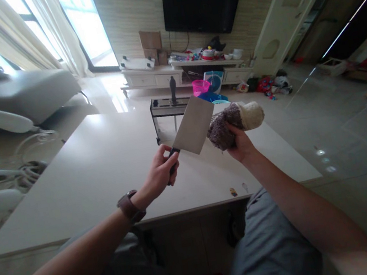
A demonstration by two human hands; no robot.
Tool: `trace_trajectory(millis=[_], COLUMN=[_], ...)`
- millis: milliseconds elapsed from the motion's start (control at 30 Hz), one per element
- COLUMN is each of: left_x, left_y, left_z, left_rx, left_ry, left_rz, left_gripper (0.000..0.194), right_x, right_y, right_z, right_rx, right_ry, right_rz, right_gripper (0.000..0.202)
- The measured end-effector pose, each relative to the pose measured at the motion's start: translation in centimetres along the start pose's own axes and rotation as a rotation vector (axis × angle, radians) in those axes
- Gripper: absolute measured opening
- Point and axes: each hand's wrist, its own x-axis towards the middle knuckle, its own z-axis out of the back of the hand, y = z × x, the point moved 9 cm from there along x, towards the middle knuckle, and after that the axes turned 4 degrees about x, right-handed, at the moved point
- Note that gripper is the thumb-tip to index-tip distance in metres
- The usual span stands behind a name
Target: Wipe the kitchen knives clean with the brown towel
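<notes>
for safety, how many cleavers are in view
1: the cleaver in the left hand, over the white table. Another may be hidden below the dark handle in the rack.

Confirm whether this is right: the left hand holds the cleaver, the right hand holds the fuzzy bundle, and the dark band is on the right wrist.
Not quite: the head view shows the dark band on the left wrist. The left hand does hold the cleaver, and the right hand holds the fuzzy bundle.

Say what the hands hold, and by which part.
Left hand: cleaver, by its black handle. Right hand: a fuzzy brown and cream bundle, by its brown part.
</notes>
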Motion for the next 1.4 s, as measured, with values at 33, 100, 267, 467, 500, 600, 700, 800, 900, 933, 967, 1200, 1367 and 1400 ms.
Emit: trace_trajectory(millis=[33, 100, 267, 467, 500, 600, 700, 800, 900, 933, 967, 1200, 1367, 1400], left_x=[0.0, -0.2, -0.2, -0.1, -0.2, -0.2, -0.3, -0.2, 0.0, 0.1, 0.2, 0.4, 0.2, 0.2], left_y=[0.3, 0.9, 1.8, 1.0, 0.8, 0.6, 0.7, 0.2, -0.8, -1.1, -1.4, -0.8, -0.3, -0.4], left_z=[-0.3, -0.9, -1.4, -0.7, -0.7, -0.7, -1.0, -0.9, -0.2, 0.0, 0.3, 0.2, 0.1, 0.2], left_rx=[0.002, 0.007, 0.056, 0.154, 0.159, 0.159, 0.149, 0.127, 0.134, 0.141, 0.147, 0.091, 0.036, 0.029], left_ry=[0.013, 0.041, 0.044, 0.036, 0.033, 0.034, 0.047, 0.048, 0.033, 0.027, 0.021, 0.022, -0.002, -0.008], left_rz=[0.007, 0.015, -0.021, -0.076, -0.079, -0.076, -0.058, -0.052, -0.078, -0.09, -0.099, -0.08, -0.018, -0.02], left_gripper=[0.041, 0.04, 0.036, 0.031, 0.032, 0.033, 0.033, 0.035, 0.035, 0.035, 0.035, 0.037, 0.042, 0.042], right_x=[-0.1, -0.5, -2.1, -4.0, -4.2, -4.6, -4.6, -4.2, -3.7, -3.5, -3.3, -2.9, -2.9, -2.8], right_y=[-0.2, -1.0, -2.9, -4.9, -5.2, -6.0, -6.0, -5.0, -3.1, -2.5, -2.0, -2.3, -2.8, -2.7], right_z=[-0.1, -0.4, -1.7, -3.2, -3.3, -3.3, -3.1, -3.1, -3.0, -2.8, -2.6, -1.9, -2.2, -2.1], right_rx=[0.01, 0.019, -0.029, -0.142, -0.162, -0.212, -0.262, -0.344, -0.458, -0.48, -0.484, -0.281, -0.198, -0.192], right_ry=[-0.006, 0.0, 0.072, 0.186, 0.197, 0.205, 0.205, 0.241, 0.273, 0.268, 0.256, 0.139, 0.114, 0.107], right_rz=[-0.001, -0.022, -0.094, -0.201, -0.228, -0.298, -0.306, -0.246, -0.158, -0.137, -0.126, -0.161, -0.168, -0.165], right_gripper=[0.029, 0.027, 0.029, 0.037, 0.037, 0.037, 0.042, 0.051, 0.058, 0.058, 0.056, 0.044, 0.041, 0.041])
